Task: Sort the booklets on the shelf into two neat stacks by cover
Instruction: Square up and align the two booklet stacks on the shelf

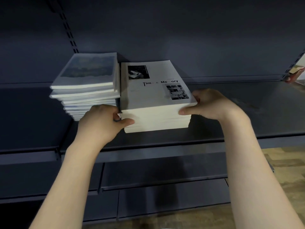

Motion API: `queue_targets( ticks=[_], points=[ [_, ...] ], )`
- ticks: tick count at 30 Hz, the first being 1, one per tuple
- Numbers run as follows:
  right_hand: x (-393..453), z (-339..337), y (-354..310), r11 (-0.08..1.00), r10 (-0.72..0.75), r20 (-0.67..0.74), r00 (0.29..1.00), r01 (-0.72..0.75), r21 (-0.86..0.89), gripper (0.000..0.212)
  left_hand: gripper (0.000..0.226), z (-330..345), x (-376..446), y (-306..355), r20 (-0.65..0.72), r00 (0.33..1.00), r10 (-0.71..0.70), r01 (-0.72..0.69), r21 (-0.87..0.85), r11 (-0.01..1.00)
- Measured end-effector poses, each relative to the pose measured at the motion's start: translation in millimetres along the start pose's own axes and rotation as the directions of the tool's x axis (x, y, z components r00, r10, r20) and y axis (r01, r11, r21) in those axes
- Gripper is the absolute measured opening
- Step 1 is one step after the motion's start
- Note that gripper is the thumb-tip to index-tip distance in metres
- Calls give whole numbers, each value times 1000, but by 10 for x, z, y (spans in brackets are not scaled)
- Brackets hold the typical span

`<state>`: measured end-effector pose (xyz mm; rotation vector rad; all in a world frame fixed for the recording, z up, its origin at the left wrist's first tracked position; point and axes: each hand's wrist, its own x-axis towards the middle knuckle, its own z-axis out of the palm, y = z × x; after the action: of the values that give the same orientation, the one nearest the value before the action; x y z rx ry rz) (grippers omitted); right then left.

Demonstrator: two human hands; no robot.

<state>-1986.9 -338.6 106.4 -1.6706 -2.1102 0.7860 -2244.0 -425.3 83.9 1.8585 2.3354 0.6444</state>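
Two stacks of booklets stand side by side on the dark shelf [247, 113]. The right stack [155, 100] has white covers with black-and-white photos and the words "Time & Memory". The left stack [85, 85] has covers with a blue landscape picture, and its lower booklets are stepped and uneven. My left hand [105, 121] grips the near left corner of the white stack, thumb on its front edge. My right hand [211, 104] grips the near right corner, thumb on the front edge and fingers along the side.
Dark back panel with slotted uprights [69, 28] rises behind the stacks. More dark shelves [165, 187] lie below. A reddish object [295, 75] shows at the far right edge. Wooden floor [288, 171] is at the lower right.
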Motion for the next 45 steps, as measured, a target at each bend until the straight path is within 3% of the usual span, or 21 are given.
queue_targets(
  ticks=[5,11,21,24,28,31,38,42,45],
  points=[
    [51,23,-66,995,22,-31,999,-25,-94,44,44,-13,44,31,2,999,35,-35,94,995],
    [30,22,-84,992,-8,-55,998,1,-126,43,54,-41,62,12,-2,997,78,-78,37,996],
    [33,7,-27,999,3,4,1000,-3,42,38,53,-79,92,41,40,999,25,-26,8,1000],
    [37,94,55,998,31,105,994,-36,46,42,44,-32,93,22,172,983,-56,52,31,998],
    [54,204,161,994,90,124,988,-97,45,44,34,195,106,-76,331,939,-97,94,26,995],
    [27,271,213,995,66,149,987,-75,58,45,32,302,84,-108,280,957,-77,87,-23,996],
    [51,338,285,998,31,129,991,-39,54,50,31,396,23,-151,156,988,17,-23,36,999],
    [66,343,292,998,29,122,992,-35,49,54,33,386,33,-135,159,987,24,-41,103,994],
    [59,343,293,998,21,123,992,-28,58,53,31,343,45,-132,187,982,-5,-1,32,999]
  ],
)
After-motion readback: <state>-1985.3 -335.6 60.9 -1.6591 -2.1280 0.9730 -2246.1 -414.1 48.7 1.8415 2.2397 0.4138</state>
